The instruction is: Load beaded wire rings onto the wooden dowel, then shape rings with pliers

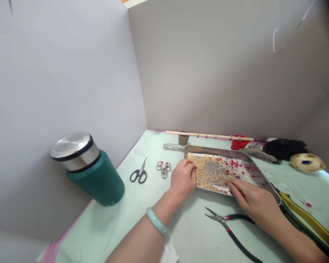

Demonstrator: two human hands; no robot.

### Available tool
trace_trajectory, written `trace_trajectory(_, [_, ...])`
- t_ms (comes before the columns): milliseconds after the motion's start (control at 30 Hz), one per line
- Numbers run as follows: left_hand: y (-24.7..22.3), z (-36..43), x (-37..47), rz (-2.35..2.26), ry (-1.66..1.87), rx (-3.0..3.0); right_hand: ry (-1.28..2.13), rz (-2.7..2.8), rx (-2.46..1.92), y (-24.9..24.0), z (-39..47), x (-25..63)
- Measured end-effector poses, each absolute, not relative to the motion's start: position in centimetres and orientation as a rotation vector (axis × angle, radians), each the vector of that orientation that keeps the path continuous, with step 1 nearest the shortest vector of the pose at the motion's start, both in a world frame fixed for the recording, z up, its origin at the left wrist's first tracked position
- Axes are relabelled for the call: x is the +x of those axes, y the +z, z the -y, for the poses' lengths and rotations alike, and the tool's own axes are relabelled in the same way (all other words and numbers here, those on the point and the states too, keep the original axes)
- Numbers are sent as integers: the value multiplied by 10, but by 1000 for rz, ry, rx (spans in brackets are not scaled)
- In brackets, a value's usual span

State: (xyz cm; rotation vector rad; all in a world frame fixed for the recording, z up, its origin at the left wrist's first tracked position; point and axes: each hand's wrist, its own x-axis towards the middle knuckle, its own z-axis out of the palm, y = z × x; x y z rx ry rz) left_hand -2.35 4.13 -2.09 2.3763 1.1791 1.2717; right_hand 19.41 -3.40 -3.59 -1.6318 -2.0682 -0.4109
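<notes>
- Working at the tray, two bare hands: the left hand [183, 178] at its left end, the right hand [256, 201] over its near side.
- Tray [214, 150], metal, shallow: set on the pale green table [142, 223], beyond the pliers [221, 218].
- Contents, loose: gold beads [203, 179] towards the left and near side; red beads [235, 164] and clear beads [246, 176] towards the right, partly mingled.
- Risk, spillage: the tray wall is low and both hands are close to it; a wrist pressing on the rim could tip it and send beads over the edge.
- Risk, mixing: fingers dragged across the heap could push gold in among red and clear.
- Risk, snagging: one handle of the pliers passes beneath the right hand; a backward sweep could catch it, or jolt the tray.
- Risk, dropping: beads this small could slip from a loose pinch and roll away.
- Left hand, one: fingers curled inward, thumb close to them, tips partly concealed; degree of closure and any held item cannot be told. Bangle [157, 221] on the wrist.
- Right hand, one: thumb and fingertips drawn together, down at the gold beads; whether a bead or wire is gripped cannot be told.
- Nearby, left of tray: beaded piece [163, 168], scissors [139, 176].
</notes>
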Motion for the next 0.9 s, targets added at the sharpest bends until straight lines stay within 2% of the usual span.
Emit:
trace_trajectory(467, [-19, -41, -24, -1152, 1226, 2373, -369, 2071, -1705, -28, 37, 190])
trace_trajectory(600, [-14, -44, -27, -1153, 1351, 2316, -400, 2064, -1717, -31, 37, 191])
trace_trajectory(700, [-8, -52, -36, -1342, 1398, 2194, -428, 2052, -1710, -32, 37, 191])
trace_trajectory(900, [-7, -78, -70, -1732, 1143, 2042, -456, 2026, -1692, -34, 36, 191])
